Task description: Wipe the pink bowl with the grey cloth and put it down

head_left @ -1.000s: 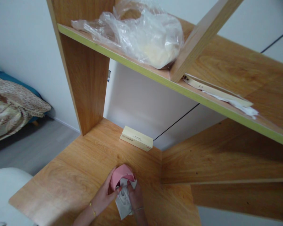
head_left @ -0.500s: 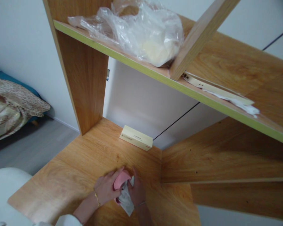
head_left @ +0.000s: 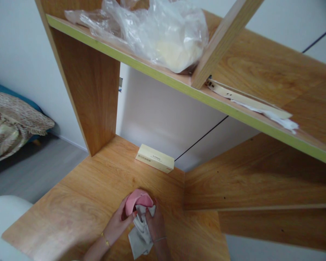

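Above the desk top, my left hand [head_left: 122, 217] grips the left side of a pink, curved, hollow object [head_left: 136, 198], which looks like a bowl or cup; its exact kind is unclear. My right hand [head_left: 154, 222] is closed on a light grey cloth [head_left: 140, 232], pressing part of it against the object's inner edge. The rest of the cloth hangs down between both wrists. Some right-hand fingers are hidden behind the object and cloth.
A long cream box [head_left: 154, 158] stands at the back of the wooden desk [head_left: 97, 188]. On the shelf [head_left: 152, 74] above lie a clear plastic bag [head_left: 168, 40] and a cream strip [head_left: 250, 98] with white tissue. A white chair [head_left: 8, 221] is at lower left.
The pink object has been turned so its hollow side shows more. My left hand has shifted down its left side, and more of the cloth hangs out. The view has shifted slightly.
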The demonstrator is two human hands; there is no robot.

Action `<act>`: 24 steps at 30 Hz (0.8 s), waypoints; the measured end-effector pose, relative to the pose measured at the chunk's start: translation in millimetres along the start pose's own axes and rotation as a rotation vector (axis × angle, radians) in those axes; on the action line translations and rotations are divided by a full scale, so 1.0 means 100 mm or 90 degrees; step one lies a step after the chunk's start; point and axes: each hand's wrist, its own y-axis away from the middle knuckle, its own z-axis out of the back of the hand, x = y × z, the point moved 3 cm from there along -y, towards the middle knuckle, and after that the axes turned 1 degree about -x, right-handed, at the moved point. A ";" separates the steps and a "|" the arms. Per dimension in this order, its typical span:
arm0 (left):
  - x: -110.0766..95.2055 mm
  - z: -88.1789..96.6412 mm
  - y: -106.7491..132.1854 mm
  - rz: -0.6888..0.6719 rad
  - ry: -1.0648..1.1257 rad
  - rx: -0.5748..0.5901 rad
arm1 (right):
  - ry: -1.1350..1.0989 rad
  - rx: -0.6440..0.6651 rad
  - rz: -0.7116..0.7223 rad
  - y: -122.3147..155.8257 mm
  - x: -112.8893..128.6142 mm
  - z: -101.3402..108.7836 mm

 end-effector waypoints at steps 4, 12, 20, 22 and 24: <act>-0.01 0.05 -0.04 0.008 -0.026 0.013 | 0.130 0.018 0.021 -0.13 0.14 0.15; -0.04 0.05 -0.09 -0.009 -0.073 0.018 | 0.145 0.040 0.058 -0.21 0.18 0.14; -0.30 -0.07 -0.22 -0.033 -0.257 0.039 | -0.038 0.021 0.011 -0.19 -0.19 0.02; -0.36 -0.07 -0.26 -0.024 -0.314 0.043 | 0.003 0.031 0.008 -0.20 -0.19 0.04; -0.42 -0.07 -0.29 -0.015 -0.363 0.061 | 0.066 0.028 0.017 -0.21 -0.13 0.08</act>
